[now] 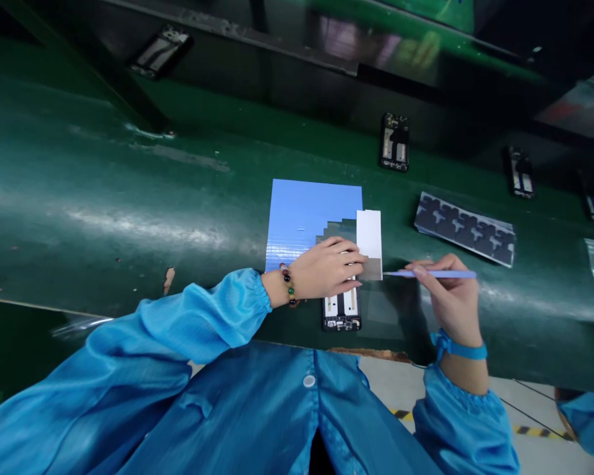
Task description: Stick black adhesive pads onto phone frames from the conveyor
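Observation:
My left hand point(329, 267) lies palm down with fingers stretched across the upper part of an opened phone point(340, 310). Its fingertips reach the edge of a white sheet point(369, 237) with a greyish lower end. In my right hand point(450, 290) I grip lavender tweezers point(443, 273), held level, their tip beside the lower right corner of that sheet. Whether the tip touches it I cannot tell. Beyond my left hand lies a blue sheet point(317, 204) with dark stepped pieces point(344, 227) on it. My left hand hides the phone's upper end.
A stack of dark patterned adhesive sheets point(465, 227) lies to the right. More opened phones stand further back, one behind the white sheet point(395, 142), one at right point(521, 173), one at far left point(161, 51). A dark post point(143, 112) rises at left. A co-worker's blue sleeve point(591, 422) shows at lower right.

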A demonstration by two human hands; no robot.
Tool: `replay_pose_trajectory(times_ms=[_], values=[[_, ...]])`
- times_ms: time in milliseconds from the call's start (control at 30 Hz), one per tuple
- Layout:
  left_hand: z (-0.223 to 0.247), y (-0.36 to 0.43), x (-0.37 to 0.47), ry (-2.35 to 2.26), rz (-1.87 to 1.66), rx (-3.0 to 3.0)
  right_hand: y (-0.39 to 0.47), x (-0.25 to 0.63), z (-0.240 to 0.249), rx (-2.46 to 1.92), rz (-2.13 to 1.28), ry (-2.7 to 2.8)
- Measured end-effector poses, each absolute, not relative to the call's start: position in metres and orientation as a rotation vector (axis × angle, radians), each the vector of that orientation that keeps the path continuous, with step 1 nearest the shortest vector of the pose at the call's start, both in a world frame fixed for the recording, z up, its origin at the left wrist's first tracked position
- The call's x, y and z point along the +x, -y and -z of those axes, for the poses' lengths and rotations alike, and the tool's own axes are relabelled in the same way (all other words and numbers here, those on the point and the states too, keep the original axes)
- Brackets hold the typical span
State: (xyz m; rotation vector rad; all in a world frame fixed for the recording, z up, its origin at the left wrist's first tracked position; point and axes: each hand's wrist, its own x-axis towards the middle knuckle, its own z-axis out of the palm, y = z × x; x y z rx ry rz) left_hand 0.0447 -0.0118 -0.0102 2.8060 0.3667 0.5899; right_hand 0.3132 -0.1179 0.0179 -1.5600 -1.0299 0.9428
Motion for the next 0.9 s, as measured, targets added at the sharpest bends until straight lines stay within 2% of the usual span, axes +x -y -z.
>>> replay_pose_trajectory(times_ms=[233, 900], values=[[0.009, 0.012, 0.045, -0.375, -0.6, 2.808, 0.091, 0.291, -0.004, -1.629, -0.775, 0.997], [0.006, 0.014, 0.045, -0.382, -0.493, 2.868, 0.091, 0.296, 0.005, -1.613, -0.831, 0.992]])
